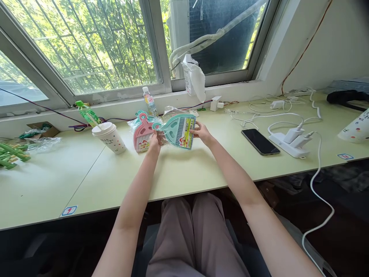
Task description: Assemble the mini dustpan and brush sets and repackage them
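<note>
We see our two hands above the pale green table. Our left hand has its fingers closed on the handle of the green dustpan set, near the pink dustpan set. Our right hand holds the other end of the green set, with the thumb and fingers pinched on the edge beside the yellow label. The green set is tilted, its handle toward our left hand. The pink set is just to the left of it, close to the white cup. Behind them, near the window, the plastic bottle is standing. On our right side, the black phone lies flat near the white power strip, which has chargers plugged into it.
</note>
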A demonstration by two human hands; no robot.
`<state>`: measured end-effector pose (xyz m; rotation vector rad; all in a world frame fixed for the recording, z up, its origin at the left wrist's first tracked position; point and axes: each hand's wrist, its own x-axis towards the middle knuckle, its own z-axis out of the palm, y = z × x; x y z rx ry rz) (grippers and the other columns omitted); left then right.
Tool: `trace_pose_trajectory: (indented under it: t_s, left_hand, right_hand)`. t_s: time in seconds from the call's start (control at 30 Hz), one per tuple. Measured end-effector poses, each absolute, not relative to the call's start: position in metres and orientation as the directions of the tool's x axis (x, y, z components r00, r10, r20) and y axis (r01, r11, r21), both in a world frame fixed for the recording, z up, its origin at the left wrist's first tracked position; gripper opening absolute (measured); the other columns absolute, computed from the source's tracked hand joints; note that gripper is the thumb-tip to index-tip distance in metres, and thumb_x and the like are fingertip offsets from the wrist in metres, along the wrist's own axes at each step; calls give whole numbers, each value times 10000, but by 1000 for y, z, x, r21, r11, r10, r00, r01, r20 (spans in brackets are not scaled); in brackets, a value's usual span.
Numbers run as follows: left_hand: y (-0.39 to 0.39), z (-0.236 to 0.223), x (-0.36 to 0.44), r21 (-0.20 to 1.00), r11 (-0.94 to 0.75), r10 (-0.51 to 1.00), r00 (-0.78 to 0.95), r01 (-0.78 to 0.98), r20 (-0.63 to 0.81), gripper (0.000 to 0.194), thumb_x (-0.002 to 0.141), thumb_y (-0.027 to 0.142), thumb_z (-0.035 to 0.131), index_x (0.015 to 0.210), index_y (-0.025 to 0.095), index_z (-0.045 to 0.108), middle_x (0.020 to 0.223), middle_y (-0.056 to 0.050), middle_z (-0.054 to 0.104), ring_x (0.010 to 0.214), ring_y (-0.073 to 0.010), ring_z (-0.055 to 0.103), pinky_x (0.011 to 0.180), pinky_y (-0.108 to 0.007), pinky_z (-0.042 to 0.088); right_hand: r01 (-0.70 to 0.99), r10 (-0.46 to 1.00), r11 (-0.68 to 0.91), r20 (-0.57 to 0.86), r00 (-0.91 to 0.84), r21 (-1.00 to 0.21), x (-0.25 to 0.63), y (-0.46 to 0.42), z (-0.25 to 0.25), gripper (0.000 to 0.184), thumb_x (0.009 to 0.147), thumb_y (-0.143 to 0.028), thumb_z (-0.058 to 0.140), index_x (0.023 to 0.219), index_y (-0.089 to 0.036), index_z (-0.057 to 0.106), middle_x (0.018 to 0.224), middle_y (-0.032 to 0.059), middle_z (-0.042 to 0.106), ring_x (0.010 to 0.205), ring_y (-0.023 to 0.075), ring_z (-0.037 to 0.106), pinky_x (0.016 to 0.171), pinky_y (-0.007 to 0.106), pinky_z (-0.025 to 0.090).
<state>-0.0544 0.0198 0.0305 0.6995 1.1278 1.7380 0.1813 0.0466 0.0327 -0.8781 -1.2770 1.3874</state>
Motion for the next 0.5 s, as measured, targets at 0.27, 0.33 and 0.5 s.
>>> trace_pose_trajectory:
  t_s: [0.27,0.33,0.5]
  left_hand:
    - [9,44,-73,953,-237,879,-459,-190,127,462,904,609,541,1045,200,705,1086,-89,736,835,-148,696,620,-229,523]
    - [6,47,-77,981,-195,906,-386,-13,175,480,806,624,660,998,190,731,1076,-105,737,860,-162,696,649,-234,527]
    - [-4,49,-69,976,-87,984,-133,198,115,473,656,588,799,862,164,764,948,-111,741,700,-145,656,580,-241,487]
  right_hand:
    - [-90,919,102,129,-373,-991,206,50,33,660,686,-264,814,1303,-235,581,912,31,775,833,221,725,763,372,599]
    - [-16,876,91,88,-474,-996,212,49,34,690,690,-265,821,1338,-246,583,938,36,781,832,214,724,718,326,583]
    - [49,838,79,39,-544,-996,221,47,36,676,697,-288,836,1333,-253,607,993,49,781,870,204,721,671,256,533]
